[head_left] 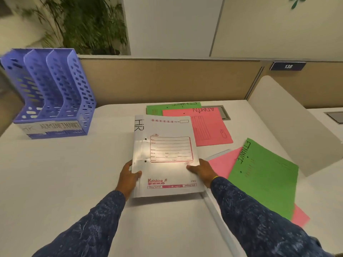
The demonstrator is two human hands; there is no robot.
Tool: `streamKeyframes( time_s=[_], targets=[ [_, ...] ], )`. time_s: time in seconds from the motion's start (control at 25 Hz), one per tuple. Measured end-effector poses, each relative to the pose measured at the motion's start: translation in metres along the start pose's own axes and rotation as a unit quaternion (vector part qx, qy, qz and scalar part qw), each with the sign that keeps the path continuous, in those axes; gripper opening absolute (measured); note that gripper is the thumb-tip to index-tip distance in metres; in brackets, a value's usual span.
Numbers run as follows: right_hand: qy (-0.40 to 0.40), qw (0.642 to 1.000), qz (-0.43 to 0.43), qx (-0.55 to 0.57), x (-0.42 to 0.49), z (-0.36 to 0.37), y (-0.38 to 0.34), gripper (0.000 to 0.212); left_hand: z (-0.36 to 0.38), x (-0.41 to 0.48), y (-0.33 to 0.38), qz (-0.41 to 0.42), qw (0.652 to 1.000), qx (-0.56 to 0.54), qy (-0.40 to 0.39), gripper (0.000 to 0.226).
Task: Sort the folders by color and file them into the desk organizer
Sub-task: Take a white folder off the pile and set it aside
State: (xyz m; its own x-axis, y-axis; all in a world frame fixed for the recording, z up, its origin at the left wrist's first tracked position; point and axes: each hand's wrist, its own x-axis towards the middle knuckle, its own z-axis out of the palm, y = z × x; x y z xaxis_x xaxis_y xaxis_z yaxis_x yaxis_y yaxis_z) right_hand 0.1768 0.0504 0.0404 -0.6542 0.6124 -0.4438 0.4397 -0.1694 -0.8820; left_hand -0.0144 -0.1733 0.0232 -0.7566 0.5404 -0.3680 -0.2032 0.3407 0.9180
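A white folder marked HR is held at mid-desk. My left hand grips its left edge, thumb on top. My right hand holds its right edge near the lower corner. Behind it lie a pink folder marked ADMIN and a green folder marked FINANCE. To the right, a second green FINANCE folder lies over another pink folder, with a white folder edge beneath them. The blue desk organizer with three slots stands at the far left; its label reads HR, ADMIN, FINANCE.
A tan partition runs along the desk's back edge. A white divider panel rises on the right. A metal cable hatch sits in the desk behind the pink folder. Plants stand beyond the partition.
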Motion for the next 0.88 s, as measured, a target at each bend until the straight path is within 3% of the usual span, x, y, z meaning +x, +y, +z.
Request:
streamKeyframes(
  time_s=[0.36,0.64,0.88],
  targets=[
    [-0.007,0.999,-0.023,-0.037,-0.030,0.095,0.021,0.040,-0.084,-0.032,-0.049,-0.018,0.999,0.011,0.043,0.049],
    [-0.026,0.999,-0.027,-0.007,-0.050,0.214,0.019,0.030,-0.206,-0.046,-0.063,-0.010,0.997,0.040,0.058,0.050],
    [-0.049,0.998,-0.030,0.020,-0.069,0.314,0.012,0.037,-0.297,-0.060,-0.085,-0.007,0.990,0.081,0.116,0.050]
  ],
)
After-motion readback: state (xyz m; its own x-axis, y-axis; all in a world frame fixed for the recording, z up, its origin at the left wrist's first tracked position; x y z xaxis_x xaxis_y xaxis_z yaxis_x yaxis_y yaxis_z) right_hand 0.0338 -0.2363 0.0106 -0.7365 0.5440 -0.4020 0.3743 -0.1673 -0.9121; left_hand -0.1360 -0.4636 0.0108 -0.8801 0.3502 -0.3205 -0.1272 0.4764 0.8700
